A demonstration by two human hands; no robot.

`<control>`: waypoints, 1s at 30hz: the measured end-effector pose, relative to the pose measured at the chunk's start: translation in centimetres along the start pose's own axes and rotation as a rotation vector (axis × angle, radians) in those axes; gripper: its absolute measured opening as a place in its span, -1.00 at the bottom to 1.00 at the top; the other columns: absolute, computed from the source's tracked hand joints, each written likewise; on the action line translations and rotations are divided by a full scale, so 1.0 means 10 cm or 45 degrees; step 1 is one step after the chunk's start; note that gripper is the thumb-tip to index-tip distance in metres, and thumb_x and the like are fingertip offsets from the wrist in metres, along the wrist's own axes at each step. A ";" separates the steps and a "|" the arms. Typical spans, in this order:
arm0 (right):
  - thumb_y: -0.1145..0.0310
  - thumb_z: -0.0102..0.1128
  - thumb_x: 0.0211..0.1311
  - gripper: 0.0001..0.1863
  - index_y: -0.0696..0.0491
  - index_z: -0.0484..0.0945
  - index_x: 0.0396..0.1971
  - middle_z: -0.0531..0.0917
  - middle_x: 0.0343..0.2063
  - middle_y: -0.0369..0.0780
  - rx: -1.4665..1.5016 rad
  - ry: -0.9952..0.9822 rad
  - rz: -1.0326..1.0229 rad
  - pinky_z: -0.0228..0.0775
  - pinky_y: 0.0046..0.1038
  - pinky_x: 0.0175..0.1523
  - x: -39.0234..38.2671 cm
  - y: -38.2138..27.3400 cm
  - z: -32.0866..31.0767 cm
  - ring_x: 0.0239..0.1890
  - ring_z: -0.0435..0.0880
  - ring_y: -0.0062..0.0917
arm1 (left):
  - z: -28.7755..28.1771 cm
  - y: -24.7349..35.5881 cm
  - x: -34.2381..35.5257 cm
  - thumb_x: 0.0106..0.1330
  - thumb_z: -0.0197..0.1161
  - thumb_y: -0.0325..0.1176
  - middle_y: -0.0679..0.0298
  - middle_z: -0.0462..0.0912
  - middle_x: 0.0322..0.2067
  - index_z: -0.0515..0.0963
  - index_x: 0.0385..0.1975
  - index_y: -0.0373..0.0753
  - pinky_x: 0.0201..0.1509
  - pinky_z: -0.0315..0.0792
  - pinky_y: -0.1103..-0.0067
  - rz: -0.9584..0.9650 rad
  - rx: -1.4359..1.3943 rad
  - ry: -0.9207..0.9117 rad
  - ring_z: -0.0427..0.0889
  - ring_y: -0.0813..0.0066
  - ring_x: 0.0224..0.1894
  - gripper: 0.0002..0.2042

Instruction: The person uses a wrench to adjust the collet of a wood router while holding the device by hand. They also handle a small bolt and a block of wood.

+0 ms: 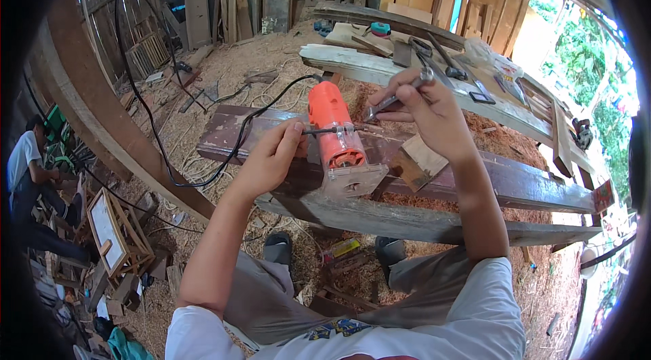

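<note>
An orange trim router (328, 106) with a clear base (352, 181) lies on a dark brown wooden beam (227, 131) in front of me. My left hand (274, 153) is closed on a thin dark rod (316, 131), which reaches across to the metal clamp (344, 129) around the router's body; whether it is a tool or a router part I cannot tell. To the right of the router, my right hand (428, 106) grips a silver wrench (388, 104) in its fingers. The wrench's lower end is close to the router, apparently not touching it.
A black cable (237, 150) loops left from the router. A wood block (420, 162) sits right of it. Beyond is a pale plank bench (359, 60) bearing a hammer (447, 62) and other tools. At far left another person (34, 163) sits near a wooden frame (112, 231). Shavings cover the floor.
</note>
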State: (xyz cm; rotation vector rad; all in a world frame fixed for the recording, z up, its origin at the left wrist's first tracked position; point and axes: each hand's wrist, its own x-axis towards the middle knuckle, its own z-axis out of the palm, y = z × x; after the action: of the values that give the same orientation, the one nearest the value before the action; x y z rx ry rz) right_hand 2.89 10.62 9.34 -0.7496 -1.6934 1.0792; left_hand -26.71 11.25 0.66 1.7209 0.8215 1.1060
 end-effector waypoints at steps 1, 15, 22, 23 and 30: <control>0.33 0.14 0.64 -0.81 0.15 0.58 -0.02 0.76 -0.11 -0.21 0.078 -0.027 -0.118 0.69 -0.45 -0.04 -0.04 0.02 0.03 -0.08 0.75 -0.62 | 0.01 -0.01 -0.01 0.76 -0.10 -0.16 0.37 0.44 -0.38 0.44 -0.23 -0.31 -0.08 0.47 0.53 -0.006 -0.001 0.005 0.44 0.57 -0.29 -0.64; 0.50 0.38 0.29 -0.77 0.05 0.66 -0.07 0.75 0.05 -0.15 -0.897 -0.209 -0.598 0.60 -0.25 0.15 -0.30 0.06 0.20 0.11 0.74 -0.20 | -0.02 -0.03 -0.02 0.77 -0.11 -0.16 0.40 0.44 -0.33 0.44 -0.20 -0.27 -0.07 0.50 0.55 -0.019 -0.035 -0.013 0.44 0.63 -0.26 -0.66; 0.68 0.30 -0.02 -0.49 0.05 0.63 0.02 0.70 0.19 -0.11 -1.007 -0.377 -0.717 0.65 -0.20 0.16 -0.36 0.05 0.17 0.20 0.71 -0.13 | -0.03 -0.05 -0.03 0.76 -0.10 -0.12 0.38 0.50 -0.30 0.48 -0.14 -0.28 0.03 0.56 0.51 -0.027 -0.056 0.000 0.51 0.61 -0.21 -0.64; 0.68 0.30 -0.02 -0.49 0.05 0.63 0.02 0.70 0.19 -0.11 -1.002 -0.378 -0.714 0.65 -0.20 0.16 -0.36 0.04 0.18 0.20 0.71 -0.13 | -0.03 -0.06 -0.03 0.76 -0.10 -0.11 0.37 0.51 -0.30 0.49 -0.14 -0.29 0.03 0.56 0.50 -0.027 -0.043 0.010 0.52 0.60 -0.20 -0.63; 0.66 0.26 0.04 -0.45 0.03 0.61 0.12 0.68 0.21 -0.11 -1.036 -0.391 -0.525 0.62 -0.19 0.18 -0.30 0.06 0.17 0.23 0.68 -0.12 | -0.03 0.01 -0.04 0.76 -0.12 -0.07 0.40 0.46 -0.35 0.46 -0.22 -0.25 -0.16 0.38 0.59 0.009 0.104 0.024 0.39 0.62 -0.29 -0.60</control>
State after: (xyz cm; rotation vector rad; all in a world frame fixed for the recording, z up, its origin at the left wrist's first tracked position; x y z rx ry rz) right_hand 2.36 7.84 7.35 -0.6851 -2.4536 0.1888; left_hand -27.18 11.00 0.65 1.7844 0.8838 1.1089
